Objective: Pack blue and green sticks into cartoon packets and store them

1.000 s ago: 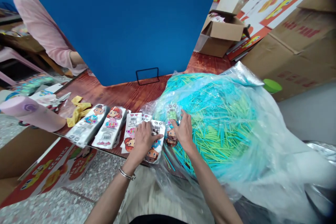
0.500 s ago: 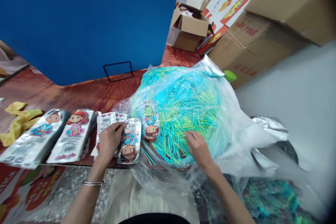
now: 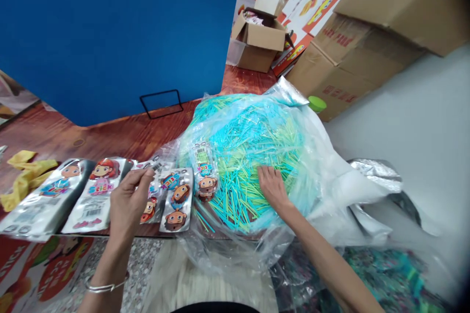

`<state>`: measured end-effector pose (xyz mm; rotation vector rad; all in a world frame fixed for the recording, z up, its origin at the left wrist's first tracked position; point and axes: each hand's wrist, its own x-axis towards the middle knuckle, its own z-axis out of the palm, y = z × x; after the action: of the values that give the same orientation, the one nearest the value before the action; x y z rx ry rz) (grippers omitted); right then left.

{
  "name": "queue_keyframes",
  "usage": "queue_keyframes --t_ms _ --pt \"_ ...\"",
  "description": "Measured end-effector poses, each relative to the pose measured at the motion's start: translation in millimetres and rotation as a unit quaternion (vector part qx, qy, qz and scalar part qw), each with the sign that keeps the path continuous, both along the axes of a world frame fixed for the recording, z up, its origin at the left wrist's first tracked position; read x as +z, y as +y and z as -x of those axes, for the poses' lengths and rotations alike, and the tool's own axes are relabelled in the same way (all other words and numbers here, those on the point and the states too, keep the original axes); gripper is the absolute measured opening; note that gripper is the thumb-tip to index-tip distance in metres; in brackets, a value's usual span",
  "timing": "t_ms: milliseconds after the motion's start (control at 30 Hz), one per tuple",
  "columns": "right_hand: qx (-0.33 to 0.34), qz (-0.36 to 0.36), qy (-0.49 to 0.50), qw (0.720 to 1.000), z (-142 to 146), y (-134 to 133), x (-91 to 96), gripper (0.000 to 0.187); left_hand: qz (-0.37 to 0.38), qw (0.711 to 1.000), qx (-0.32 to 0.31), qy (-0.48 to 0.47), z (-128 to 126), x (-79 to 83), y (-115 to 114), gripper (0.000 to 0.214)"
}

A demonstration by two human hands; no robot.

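Observation:
My left hand (image 3: 128, 200) pinches the top edge of a silver cartoon-printed packet (image 3: 154, 190) and lifts it off the wooden table (image 3: 121, 134). More such packets (image 3: 178, 200) lie beside it, and one packet (image 3: 204, 176) rests on the stick pile. My right hand (image 3: 270, 186) lies on a big heap of blue and green sticks (image 3: 249, 146) in an open clear plastic bag (image 3: 330, 176), fingers curled into the sticks.
Two larger stacks of packets (image 3: 69, 195) lie left along the table edge, with a yellow cloth (image 3: 22, 176) behind. A blue panel (image 3: 121, 29) stands at the back. Cardboard boxes (image 3: 352, 54) are stacked to the right, an open box (image 3: 257, 39) beyond.
My left hand has drawn back and raised one packet by its top. My right hand has left the packet on the pile and moved right and up into the sticks.

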<state>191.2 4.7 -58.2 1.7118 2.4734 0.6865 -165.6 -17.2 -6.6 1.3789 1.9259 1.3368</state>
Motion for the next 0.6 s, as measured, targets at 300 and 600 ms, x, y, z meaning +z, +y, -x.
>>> queue_keyframes --t_ms 300,600 --pt "0.032 -0.013 -0.026 0.999 0 4 -3.1 0.032 0.032 0.983 -0.035 -0.175 -43 17.9 -8 0.025" --pt "0.032 0.018 0.009 0.999 4 1 9.5 0.029 0.058 0.97 -0.142 -0.188 -67 11.1 -11 0.027"
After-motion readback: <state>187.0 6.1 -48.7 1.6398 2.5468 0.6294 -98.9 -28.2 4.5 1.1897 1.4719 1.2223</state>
